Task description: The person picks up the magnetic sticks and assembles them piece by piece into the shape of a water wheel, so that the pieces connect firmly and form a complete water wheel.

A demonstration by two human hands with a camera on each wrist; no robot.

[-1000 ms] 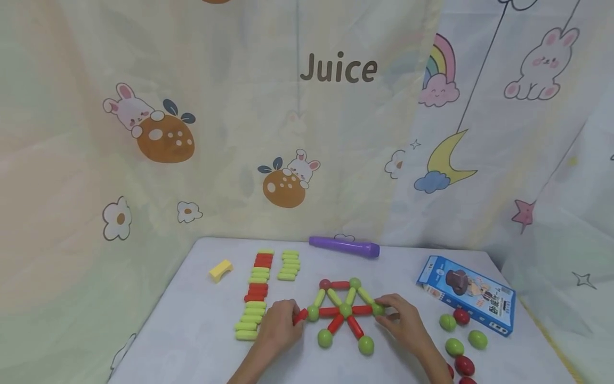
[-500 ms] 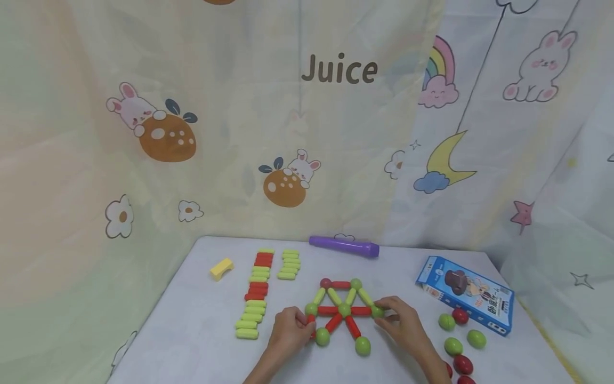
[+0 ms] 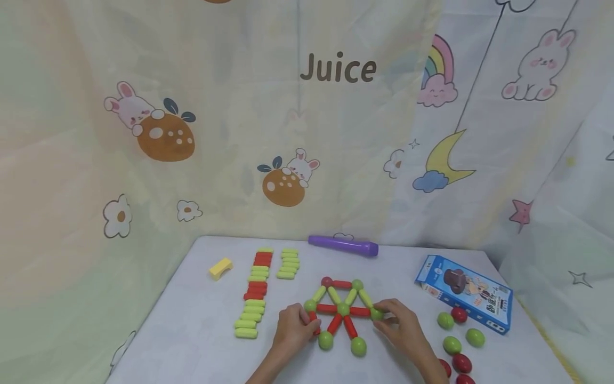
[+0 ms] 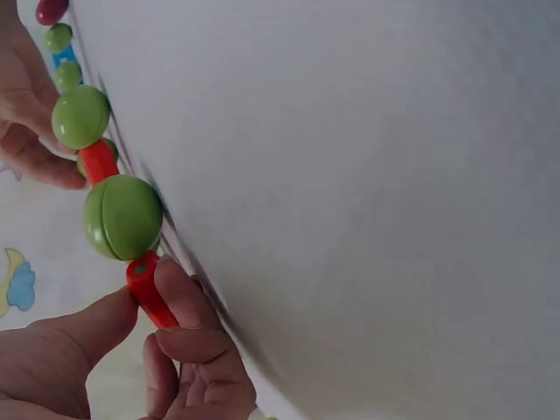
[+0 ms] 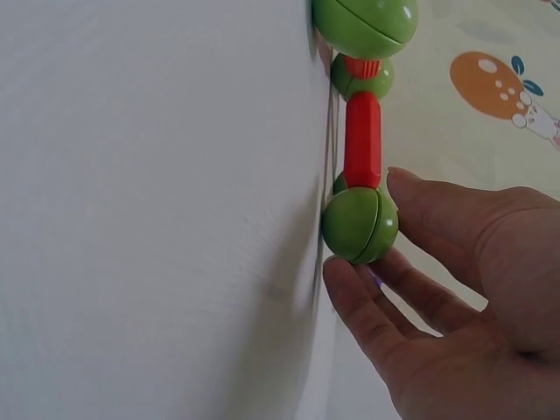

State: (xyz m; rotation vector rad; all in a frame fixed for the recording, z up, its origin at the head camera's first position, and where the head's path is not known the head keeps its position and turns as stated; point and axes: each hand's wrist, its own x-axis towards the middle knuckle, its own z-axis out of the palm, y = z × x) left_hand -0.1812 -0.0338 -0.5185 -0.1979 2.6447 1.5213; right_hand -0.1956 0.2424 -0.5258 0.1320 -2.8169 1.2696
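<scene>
1. While the flat frame of sticks and balls (image 3: 341, 312) lies on the desk (image 3: 192, 330) near the middle of its near edge, the left hand (image 3: 293, 329) pinches a short red stick (image 4: 150, 296) between thumb and forefinger at the frame's left side.
2. That stick's long axis runs slantwise — from the left corner ball (image 3: 310, 305) down to a lower green ball (image 3: 325, 340), which its end touches.
3. The right hand (image 3: 400, 326) grips the frame's right corner ball (image 5: 360, 225) with curled fingers (thumb below, fingers above).
4. Room: rows of spare sticks (image 3: 254, 296) lie just left of the left hand; loose balls (image 3: 455, 341) and a blue box (image 3: 464, 293) lie right — the strip at the near edge is open.
</scene>
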